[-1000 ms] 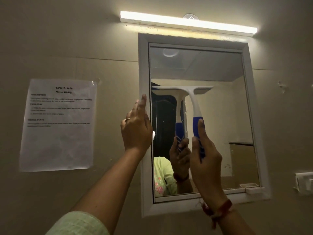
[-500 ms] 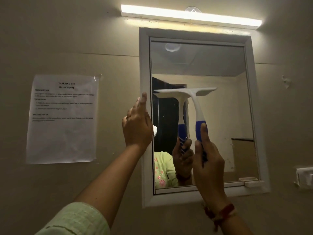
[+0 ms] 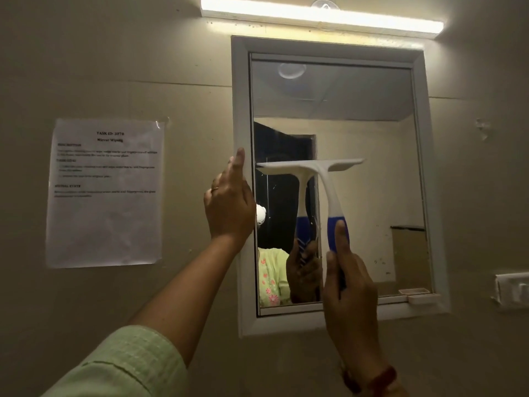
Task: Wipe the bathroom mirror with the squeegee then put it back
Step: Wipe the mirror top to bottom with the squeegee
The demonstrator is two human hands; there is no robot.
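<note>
A white-framed mirror [image 3: 369,116] hangs on the beige wall. My right hand [image 3: 350,285] grips the blue lower handle of a white squeegee [image 3: 326,179]. Its blade lies flat and level against the glass, at mid height on the mirror's left half. My left hand [image 3: 229,202] presses on the mirror's left frame, its fingers pointing up, with a ring on one finger. The glass reflects the squeegee, my hand and a light green sleeve.
A lit tube light [image 3: 320,15] runs above the mirror. A printed task sheet [image 3: 106,193] is taped to the wall on the left. A small white ledge [image 3: 423,298] sits at the frame's lower right, and a white wall fitting [image 3: 512,287] at the far right.
The squeegee has slid down the glass, from upper-middle height to mid height. My left hand has stayed on the frame. The camera has tilted slightly down.
</note>
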